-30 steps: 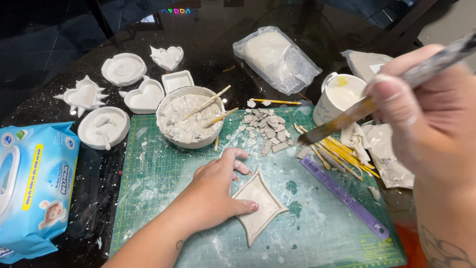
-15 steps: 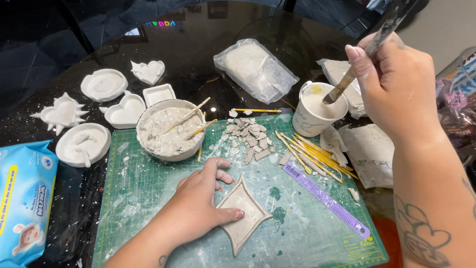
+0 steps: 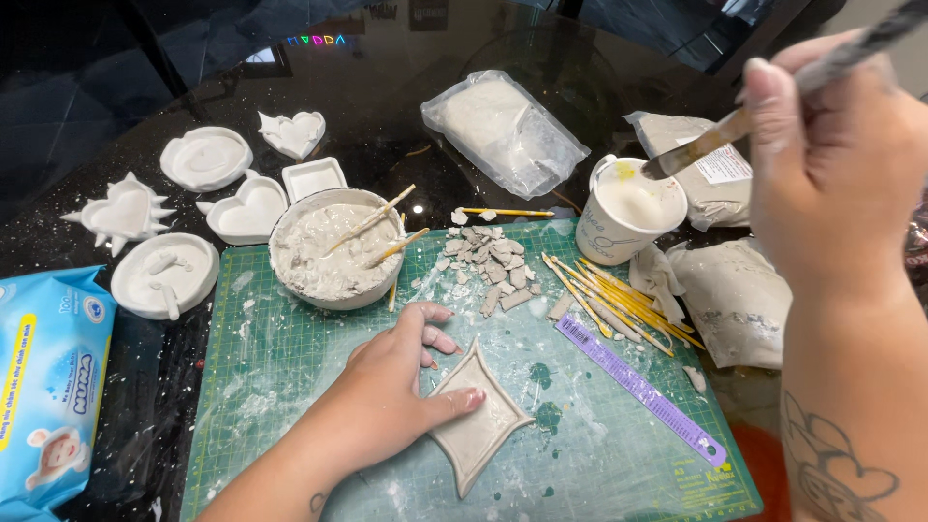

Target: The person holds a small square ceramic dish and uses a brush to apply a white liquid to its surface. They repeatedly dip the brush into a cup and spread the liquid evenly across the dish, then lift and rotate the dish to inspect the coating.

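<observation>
My left hand (image 3: pixel 387 401) presses a four-pointed clay dish (image 3: pixel 478 422) flat on the green cutting mat (image 3: pixel 280 387). My right hand (image 3: pixel 831 164) holds a brush (image 3: pixel 715 145) over a white cup (image 3: pixel 626 220), its tip possibly just above the liquid.

left hand (image 3: pixel 387 391) flat, palm down, right hand (image 3: pixel 831 164) raised, grip closed

I see a matt, rough grey clay dish (image 3: pixel 477 420) lying on the dusty rubbery green cutting mat (image 3: pixel 290 387), a glossy black tabletop (image 3: pixel 387 87) around it.
</observation>
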